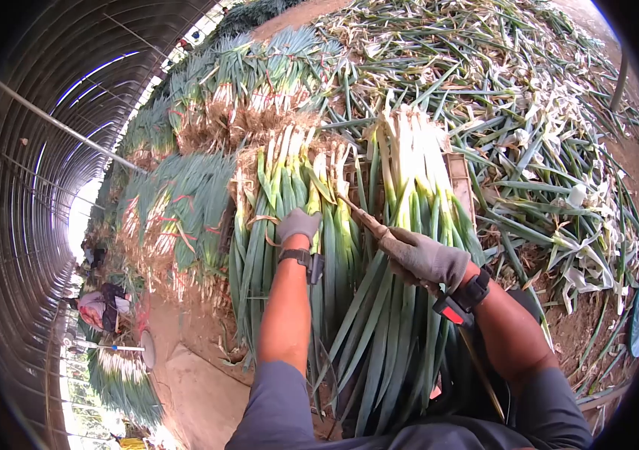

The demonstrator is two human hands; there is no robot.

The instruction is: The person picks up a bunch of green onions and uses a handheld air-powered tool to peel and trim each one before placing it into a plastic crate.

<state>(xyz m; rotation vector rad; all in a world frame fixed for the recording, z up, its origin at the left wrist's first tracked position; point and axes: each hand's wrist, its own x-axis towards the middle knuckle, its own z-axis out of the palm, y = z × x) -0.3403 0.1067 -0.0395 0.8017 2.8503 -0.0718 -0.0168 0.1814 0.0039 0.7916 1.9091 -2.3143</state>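
Nearest the camera, two bare forearms run out from grey sleeves, each wrist strapped with a dark band. The right hand (426, 259), in a grey knit glove, is closed around the handle of a knife (360, 217) whose worn, brownish blade slants up and to the left, away from the fist. The left hand (298, 225), gloved alike, lies palm-down with curled fingers on a bundle of leeks (312, 247); whether it grips stalks or only presses them I cannot tell.

The leeks lie lengthwise away from both hands: long, flat green leaves trail back towards the body, pale stems and rooty ends point outward beyond the fingers. The knife tip sits just right of the left hand, close to the stems, so the left hand is the nearer one to the bundle.

Beyond the fingertips a trimmed white bunch (409, 150) stands cleaner, then tied bundles (237, 82) stack up. Off to the right spreads a litter of stripped leaves (544, 135).
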